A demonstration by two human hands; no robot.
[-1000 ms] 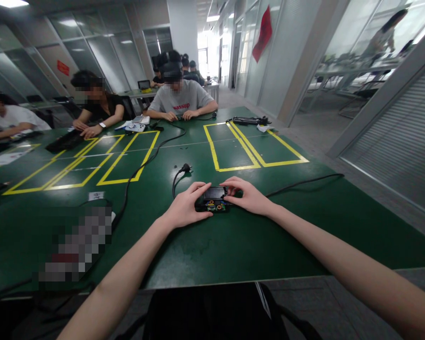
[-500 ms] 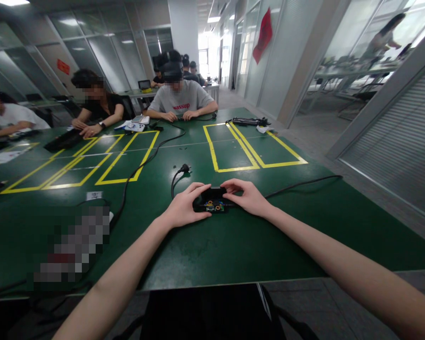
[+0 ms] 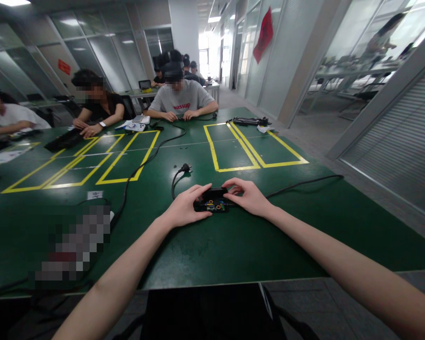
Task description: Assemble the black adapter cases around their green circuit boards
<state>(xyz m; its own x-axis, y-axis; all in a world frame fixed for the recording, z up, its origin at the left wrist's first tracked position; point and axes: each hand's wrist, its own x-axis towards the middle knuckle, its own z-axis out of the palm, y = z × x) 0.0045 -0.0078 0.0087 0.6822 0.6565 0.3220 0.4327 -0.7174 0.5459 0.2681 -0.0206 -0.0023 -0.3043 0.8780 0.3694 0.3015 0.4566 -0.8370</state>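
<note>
In front of me on the green table lies an opened black power adapter (image 3: 224,209), its circuit board (image 3: 215,207) exposed with ring-shaped coils. A black cover half (image 3: 215,193) stands tilted up behind the board. My left hand (image 3: 182,208) grips the adapter's left end, thumb on the near side and fingers at the far side. With bent fingers my right hand (image 3: 248,197) pinches the right end of the cover. A mains plug (image 3: 184,168) on a short black cord rests beyond my left hand. From the right end a black cable (image 3: 304,184) runs off to the right.
Yellow tape rectangles (image 3: 238,170) mark the table (image 3: 262,250). At left a blurred-out object (image 3: 76,245) lies beside a long black cord (image 3: 125,189). Across the table sits a person in a grey shirt (image 3: 184,97); others work to the left. A folded black tripod-like item (image 3: 250,121) lies far right.
Almost nothing differs. Both hands keep their hold on the adapter and cover; the whole view has shifted very slightly.
</note>
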